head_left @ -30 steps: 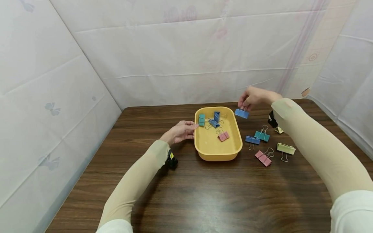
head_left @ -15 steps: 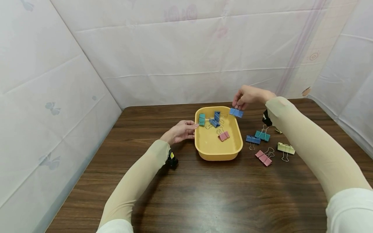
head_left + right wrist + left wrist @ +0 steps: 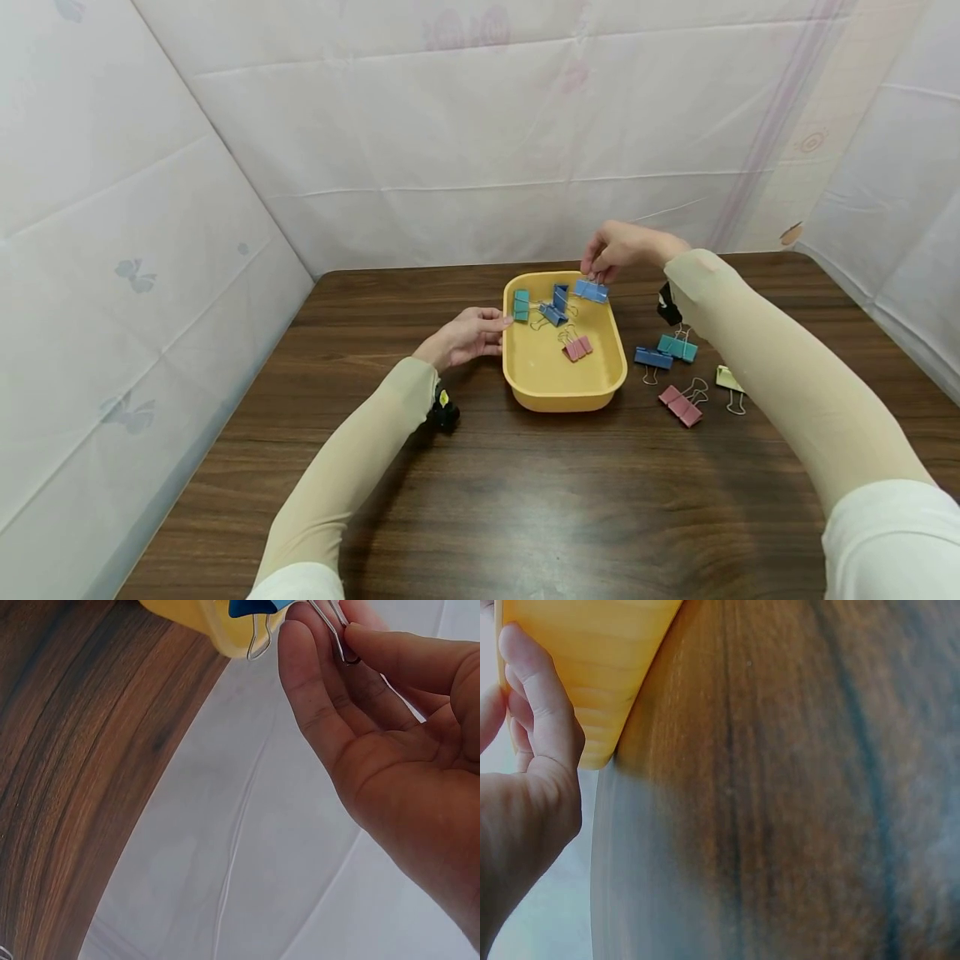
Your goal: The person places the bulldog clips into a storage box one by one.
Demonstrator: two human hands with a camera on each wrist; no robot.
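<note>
Right hand (image 3: 621, 247) pinches a blue binder clip (image 3: 591, 290) by its wire handle, hanging over the yellow tray's (image 3: 564, 392) far corner; left hand (image 3: 465, 336) steadies the tray's side with relaxed fingers; looks like drop-off stage, so next is probably just letting go.

Blue binder clip (image 3: 591, 290): hanging by wire handle, above tray's 1 o'clock corner. Yellow tray (image 3: 525, 379): rounded rectangular, flat on table centre, holding four clips.
</note>
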